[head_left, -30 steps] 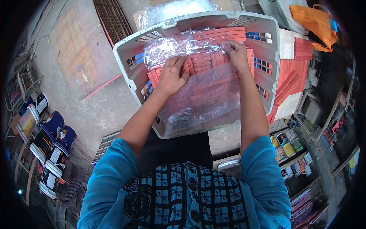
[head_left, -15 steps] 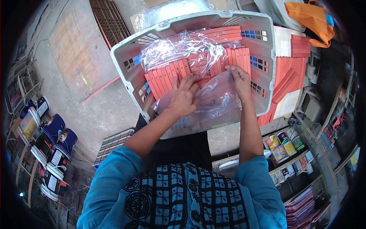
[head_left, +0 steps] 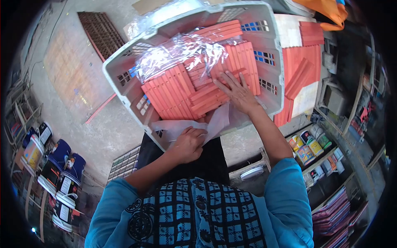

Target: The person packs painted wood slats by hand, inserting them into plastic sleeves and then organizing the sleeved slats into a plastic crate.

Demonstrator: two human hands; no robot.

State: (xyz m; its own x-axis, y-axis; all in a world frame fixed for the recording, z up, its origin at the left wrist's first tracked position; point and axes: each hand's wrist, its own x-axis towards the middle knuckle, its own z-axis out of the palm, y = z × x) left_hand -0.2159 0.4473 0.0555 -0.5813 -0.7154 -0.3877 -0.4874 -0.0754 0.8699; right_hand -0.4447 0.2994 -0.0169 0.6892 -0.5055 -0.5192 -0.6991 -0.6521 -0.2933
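Note:
A grey plastic crate (head_left: pixel 276 82) holds stacked rows of red-painted wooden strips (head_left: pixel 168 93), several with small holes near their ends. Clear shiny plastic (head_left: pixel 157 63) covers the strips at the far side. Closed in a fist at the crate's near edge, my left hand (head_left: pixel 189 144) grips a loose translucent plastic sheet (head_left: pixel 219 122). My right hand (head_left: pixel 241 96) lies with fingers spread on the red strips at the right, touching a few that lie crosswise over the stack. Its palm hides part of the strips beneath.
More red strips (head_left: pixel 301 62) lie on a pale board right of the crate. Paint cans (head_left: pixel 306 153) stand on a shelf at lower right. Dark buckets (head_left: pixel 74 165) line the left side. A wooden board (head_left: pixel 74 70) rests on the floor, and an orange bag (head_left: pixel 326 12) is at upper right.
My left hand has pulled the near plastic sheet back toward my body, uncovering more strips. My right hand has let go of the sheet and moved onto the strips. The view has shifted slightly.

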